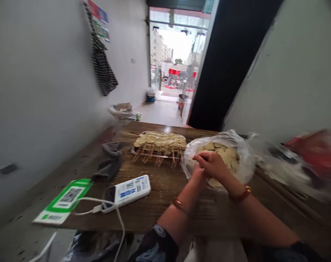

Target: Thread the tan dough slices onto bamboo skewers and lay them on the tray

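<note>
My two hands meet over the near left side of a clear plastic bag [247, 153] filled with pale, flat slices [229, 154]. My right hand [213, 164] is closed, its fingers bent together toward the left; what they pinch, if anything, is hidden. Beneath it lies my left hand [198, 172], its fingers mostly covered by the right one. Just left of the bag stands a tray of skewered slices [160, 140], stacked in layers. Thin wooden sticks [158, 159] poke out of that stack toward me.
At the left of the wooden table [165, 193] lie a white power bank [132, 191] with a cable, a green QR-code card [68, 198] and a dark grey cloth [109, 162]. More plastic bags and a red one [318, 149] sit at the right. Beyond are buckets [150, 96] and a glass doorway.
</note>
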{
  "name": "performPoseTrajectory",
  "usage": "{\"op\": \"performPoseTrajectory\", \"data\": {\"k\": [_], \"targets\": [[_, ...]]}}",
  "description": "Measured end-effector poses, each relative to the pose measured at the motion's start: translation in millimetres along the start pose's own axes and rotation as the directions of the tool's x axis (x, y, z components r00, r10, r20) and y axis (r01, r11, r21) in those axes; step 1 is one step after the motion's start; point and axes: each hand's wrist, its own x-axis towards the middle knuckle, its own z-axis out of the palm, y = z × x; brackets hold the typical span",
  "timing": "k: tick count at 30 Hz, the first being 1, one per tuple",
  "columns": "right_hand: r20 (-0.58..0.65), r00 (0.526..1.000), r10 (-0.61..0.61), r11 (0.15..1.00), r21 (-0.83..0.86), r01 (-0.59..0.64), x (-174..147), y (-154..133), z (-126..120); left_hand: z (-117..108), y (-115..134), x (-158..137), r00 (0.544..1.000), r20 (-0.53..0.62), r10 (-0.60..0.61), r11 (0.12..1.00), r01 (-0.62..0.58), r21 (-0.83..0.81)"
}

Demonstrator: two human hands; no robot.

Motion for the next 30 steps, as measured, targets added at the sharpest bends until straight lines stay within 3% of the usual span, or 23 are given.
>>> {"op": "performPoseTrajectory", "data": {"k": [3, 5, 8, 11, 17, 22, 30], "targets": [[-0.124, 0.974, 0.191, 0.982, 0.015, -0.19, -41, 54, -52, 2, 3, 0, 1.0, -0.009, 0.009, 1.0, -0.009, -0.023], [-0.249, 0.917, 0.311, 0.947, -0.004, -0.322, -71, 89, -86, 2, 5, 4, 1.0, 0.006, 0.003, 1.0, -0.003, -0.03], [-0.382, 0.827, 0.411, 0.885, -0.05, -0.463, -115, 134, -128, 4, 8, 7, 0.999, -0.002, 0.035, 0.999, -0.035, 0.018], [-0.46, 0.76, 0.46, 0.822, -0.103, -0.56, -151, 170, -153, 7, 13, 5, 0.998, -0.006, 0.056, 0.997, -0.056, 0.054], [-0.428, 0.779, 0.458, 0.748, -0.289, -0.598, -184, 210, -149, 6, 17, 4, 0.996, -0.021, 0.086, 0.989, -0.083, 0.125], [-0.367, 0.827, 0.426, 0.707, -0.435, -0.557, -173, 219, -133, 5, 21, 6, 0.995, -0.059, 0.079, 0.986, -0.069, 0.154], [-0.247, 0.877, 0.412, 0.585, -0.666, -0.462, -154, 227, -128, -1, 24, 7, 0.985, -0.126, 0.117, 0.986, -0.1, 0.136]]}}
